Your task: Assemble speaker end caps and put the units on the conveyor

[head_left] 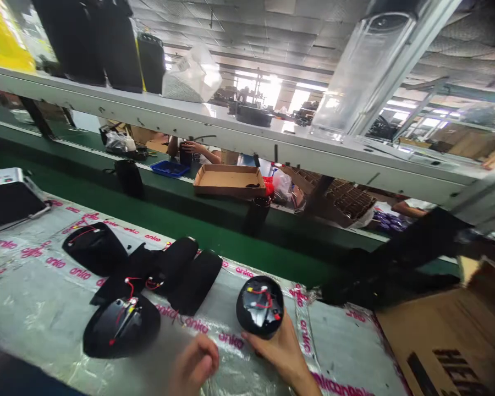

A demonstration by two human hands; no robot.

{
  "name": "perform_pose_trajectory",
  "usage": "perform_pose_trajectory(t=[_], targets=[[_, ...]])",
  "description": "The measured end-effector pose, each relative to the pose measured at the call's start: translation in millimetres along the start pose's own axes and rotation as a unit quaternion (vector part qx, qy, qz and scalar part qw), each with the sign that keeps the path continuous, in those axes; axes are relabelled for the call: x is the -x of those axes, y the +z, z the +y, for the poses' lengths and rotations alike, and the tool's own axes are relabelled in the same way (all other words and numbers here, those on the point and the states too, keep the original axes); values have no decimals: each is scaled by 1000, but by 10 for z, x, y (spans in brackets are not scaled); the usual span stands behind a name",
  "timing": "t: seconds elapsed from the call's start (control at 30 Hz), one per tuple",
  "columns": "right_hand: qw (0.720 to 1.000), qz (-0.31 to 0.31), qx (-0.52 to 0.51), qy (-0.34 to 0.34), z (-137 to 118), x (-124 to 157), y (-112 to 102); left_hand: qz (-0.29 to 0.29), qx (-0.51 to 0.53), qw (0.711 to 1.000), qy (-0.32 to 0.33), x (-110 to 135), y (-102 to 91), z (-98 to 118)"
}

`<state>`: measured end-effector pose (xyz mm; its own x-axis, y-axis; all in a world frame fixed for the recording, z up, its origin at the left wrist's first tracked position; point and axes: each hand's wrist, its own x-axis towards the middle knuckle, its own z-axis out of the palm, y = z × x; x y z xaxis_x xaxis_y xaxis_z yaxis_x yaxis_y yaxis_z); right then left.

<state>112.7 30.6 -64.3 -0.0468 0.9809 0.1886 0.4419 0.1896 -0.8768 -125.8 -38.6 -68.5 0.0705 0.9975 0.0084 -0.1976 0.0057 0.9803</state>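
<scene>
Grips a black rounded housing [259,308] at right near, right hand [278,347] clamped around its near and right sides above the plastic-covered table [346,344], with red wires [266,298] and small connectors inside its glossy open end. Holds the left hand [200,356] to the left, apart from the housing, fingers curled and blurred; cannot tell whether anything sits between them. On the table at left near, a wired housing [121,325], with red leads across its open face; farther off, a black shell [97,250] with red wire and two long black pieces [198,283] side by side. At right near, a brown carton [437,324] with dark lettering, contents hidden. Beyond the green belt [214,231], a shallow cardboard tray [226,191] with something dark in its right corner; to its left, a blue tray [161,171], contents too small to tell, near a co-worker's hands [195,147].
</scene>
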Motion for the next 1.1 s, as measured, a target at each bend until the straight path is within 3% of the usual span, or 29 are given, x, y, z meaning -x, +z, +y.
perform_pose_trajectory(t=[0.07, 0.17, 0.23, 0.33, 0.47, 0.57, 0.63, 0.77, 0.87, 0.93, 1.03, 1.1], targets=[[994, 61, -54, 79, 92, 262, -5, 22, -30, 999, 30, -115, 161, 45], [982, 134, -32, 126, 181, 510, 64, -76, -81, 993, 36, -269, 507, 93], [976, 175, -20, 124, 213, 626, 118, -157, -99, 982, 28, -346, 728, 99], [984, 164, 1, 66, 256, 821, 106, -182, -107, 977, 25, -438, 936, 106], [994, 109, -17, 4, 267, 1017, -200, -192, -102, 976, 12, -565, 963, 197], [996, 48, -75, -9, 150, 979, -471, -227, -110, 968, 16, -662, 926, 264], [998, 17, -50, -15, 52, 898, -527, -228, -120, 966, 19, -711, 925, 264], [995, 65, 64, -28, 20, 836, -294, -189, -142, 971, 38, -742, 978, 182], [989, 110, 99, -32, 118, 937, -86, -190, -134, 968, 96, -712, 1030, 128], [987, 120, 103, -27, 165, 1023, -82, -192, -135, 964, 126, -687, 1053, 102], [995, 85, 52, -11, 133, 1062, -367, -197, -109, 965, 136, -664, 1058, 50], [1000, 7, -26, 8, 34, 976, -698, -211, -79, 965, 133, -663, 1043, 3]])
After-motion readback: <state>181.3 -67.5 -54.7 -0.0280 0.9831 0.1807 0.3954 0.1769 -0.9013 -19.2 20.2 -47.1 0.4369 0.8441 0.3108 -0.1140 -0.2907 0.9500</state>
